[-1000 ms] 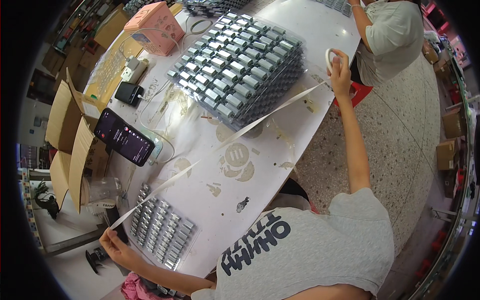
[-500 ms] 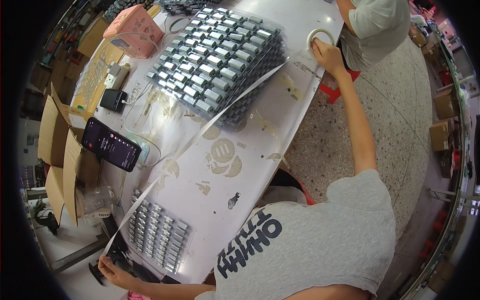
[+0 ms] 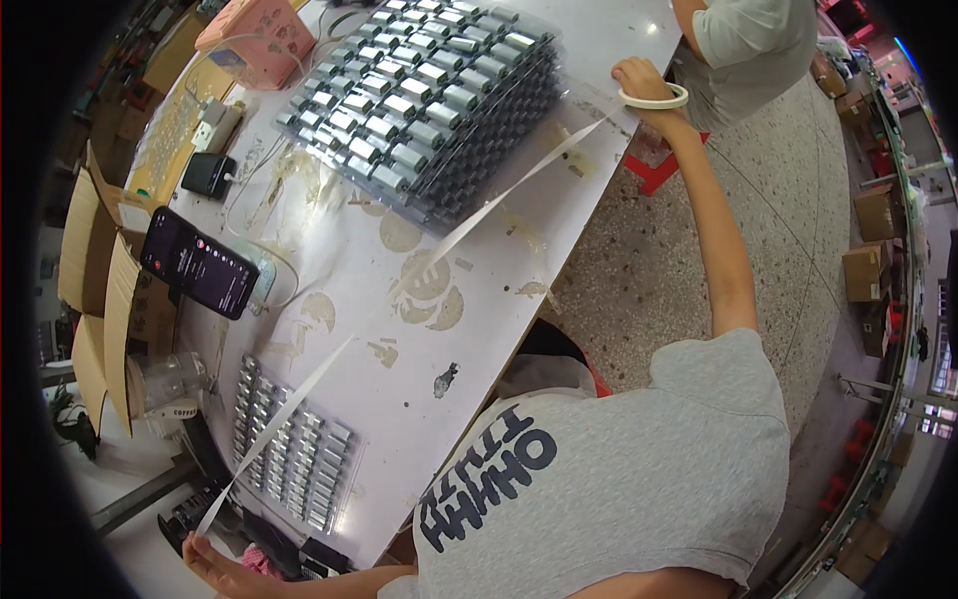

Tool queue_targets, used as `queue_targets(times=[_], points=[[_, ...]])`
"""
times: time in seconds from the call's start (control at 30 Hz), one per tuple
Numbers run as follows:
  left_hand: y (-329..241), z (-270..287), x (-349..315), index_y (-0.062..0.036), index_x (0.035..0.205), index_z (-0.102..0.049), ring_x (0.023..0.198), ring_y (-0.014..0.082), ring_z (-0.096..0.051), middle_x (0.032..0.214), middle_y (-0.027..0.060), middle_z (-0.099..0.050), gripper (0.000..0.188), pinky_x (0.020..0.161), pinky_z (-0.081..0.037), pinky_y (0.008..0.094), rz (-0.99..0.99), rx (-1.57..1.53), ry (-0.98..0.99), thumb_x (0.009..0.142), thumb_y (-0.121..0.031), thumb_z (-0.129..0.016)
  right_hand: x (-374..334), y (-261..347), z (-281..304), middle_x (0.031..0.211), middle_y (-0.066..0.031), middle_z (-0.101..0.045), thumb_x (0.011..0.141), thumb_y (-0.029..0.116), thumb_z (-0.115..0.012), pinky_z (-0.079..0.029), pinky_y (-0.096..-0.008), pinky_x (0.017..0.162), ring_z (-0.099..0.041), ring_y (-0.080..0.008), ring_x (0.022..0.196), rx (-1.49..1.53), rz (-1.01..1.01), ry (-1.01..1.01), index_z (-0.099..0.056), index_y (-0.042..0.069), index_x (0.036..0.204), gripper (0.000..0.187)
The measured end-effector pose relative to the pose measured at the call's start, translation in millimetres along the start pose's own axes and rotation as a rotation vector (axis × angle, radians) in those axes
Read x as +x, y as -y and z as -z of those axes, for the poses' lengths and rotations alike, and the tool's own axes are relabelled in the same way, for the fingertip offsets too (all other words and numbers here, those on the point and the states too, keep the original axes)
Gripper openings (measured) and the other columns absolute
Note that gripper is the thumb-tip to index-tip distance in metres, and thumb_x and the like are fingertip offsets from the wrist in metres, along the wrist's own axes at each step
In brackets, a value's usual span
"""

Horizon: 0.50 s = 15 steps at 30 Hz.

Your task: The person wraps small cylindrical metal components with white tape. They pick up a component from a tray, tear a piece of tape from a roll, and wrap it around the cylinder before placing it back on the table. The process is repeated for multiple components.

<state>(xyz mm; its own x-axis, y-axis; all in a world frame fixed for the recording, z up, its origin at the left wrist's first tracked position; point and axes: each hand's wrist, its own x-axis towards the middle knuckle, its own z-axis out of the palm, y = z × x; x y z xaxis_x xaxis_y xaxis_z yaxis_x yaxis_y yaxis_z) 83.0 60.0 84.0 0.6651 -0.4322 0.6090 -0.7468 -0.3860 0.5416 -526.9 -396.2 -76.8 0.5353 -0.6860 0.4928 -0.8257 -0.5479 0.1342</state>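
White worktop [image 3: 489,324] lies beneath diagonal tape [image 3: 467,230], one end pinched by fingertips of the left hand [image 3: 215,571] off the lower-left corner. The roll [image 3: 649,103] is at the right hand [image 3: 644,80], near the right edge, that grip unclear.

Counter [image 3: 394,429] is brightly lit; small hot glare toward far end, pale sheen beside stacked trays [image 3: 409,110]. Left background dim. Tape [image 3: 289,406] washes out mid-span. Black fisheye rim; straight edges bow, margins soft.

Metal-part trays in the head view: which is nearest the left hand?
The small, low tray just beyond the left hand, crossed in view by the white tape; the tall stack sits nearer the right hand.
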Motion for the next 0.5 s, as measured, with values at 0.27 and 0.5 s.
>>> queue_targets(times=[0.27,0.5], points=[[-51,-72,-56,0.0022,0.098,-0.055,0.089,0.0188,-0.05,0.092,0.0095,-0.055,0.025,0.082,-0.039,0.0276,0.001,0.095,0.102,0.087,-0.02,-0.051,39,-26,12,0.062,-0.0172,-0.058,0.062,0.011,-0.05,-0.044,-0.039,0.056,-0.056,-0.0281,0.057,0.363,-0.191,0.61,-0.06,0.0,0.068,0.016],[-72,-99,-76,0.0021,0.097,-0.056,0.087,0.0194,-0.051,0.091,0.0105,-0.055,0.026,0.081,-0.039,0.0284,-0.032,0.141,0.19,0.087,-0.021,-0.05,56,-51,-6,0.062,-0.0121,-0.062,0.07,0.01,-0.05,-0.045,-0.0326,0.044,-0.058,-0.0207,0.05,0.583,-0.54,1.003,-0.062,-0.002,0.069,0.017]])
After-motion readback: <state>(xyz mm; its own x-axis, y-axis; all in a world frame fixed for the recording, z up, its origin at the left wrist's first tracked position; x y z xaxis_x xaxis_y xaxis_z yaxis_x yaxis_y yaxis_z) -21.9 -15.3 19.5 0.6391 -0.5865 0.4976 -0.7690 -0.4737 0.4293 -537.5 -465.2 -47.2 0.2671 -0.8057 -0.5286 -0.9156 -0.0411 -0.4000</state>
